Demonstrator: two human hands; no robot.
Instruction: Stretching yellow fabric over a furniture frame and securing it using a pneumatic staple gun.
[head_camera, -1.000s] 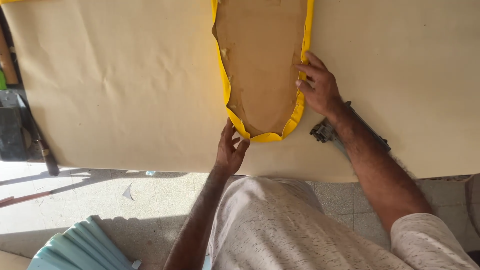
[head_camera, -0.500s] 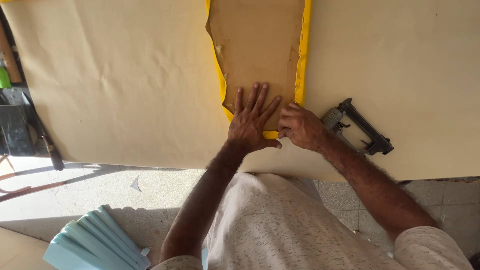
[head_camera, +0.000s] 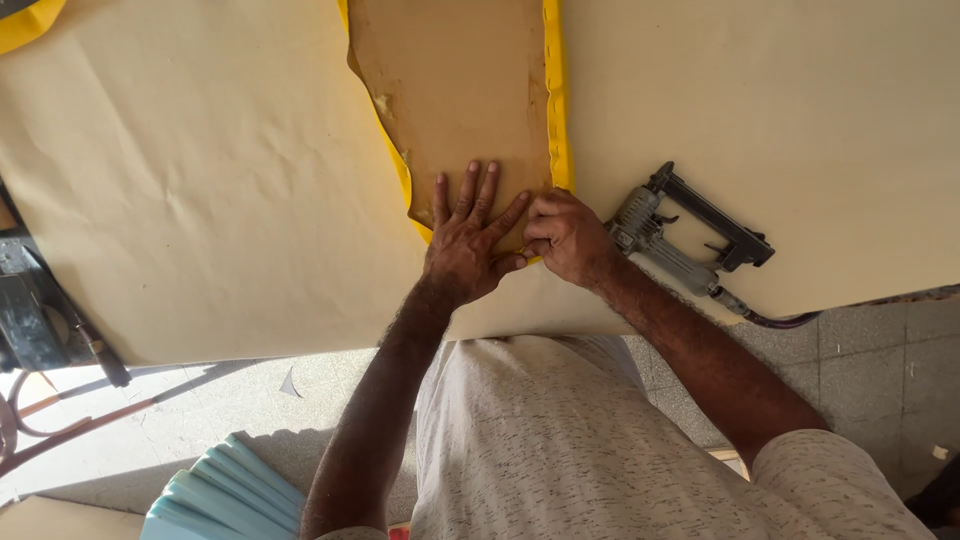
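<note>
1. Your left hand (head_camera: 465, 245) lies flat, palm down, on the near end of the brown board (head_camera: 455, 90), its fingers spread apart and pointing away from you.
2. Your right hand (head_camera: 565, 238) sits just beside it, touching at the thumb side, with the fingers curled together and pinching the yellow fabric edge (head_camera: 556, 100) where it wraps the board's near right corner.
3. The brown board rests on the wide sheet of tan paper (head_camera: 200, 180) that covers the table, running from the top of the view down to your hands.
4. The yellow fabric edge borders the board along both long sides; on the left it looks ragged, on the right it runs straight, with a row of small marks along it.
5. A grey pneumatic staple gun (head_camera: 680, 245) lies on the paper just to the right of your right wrist, untouched, with its hose (head_camera: 775, 318) trailing off the table edge.
6. Below the table you see a tiled floor (head_camera: 880, 360), a stack of pale blue panels (head_camera: 225, 495) at the lower left, and dark equipment (head_camera: 30, 310) at the left edge.
7. Another patch of yellow cloth (head_camera: 25, 20) shows at the top left corner.
</note>
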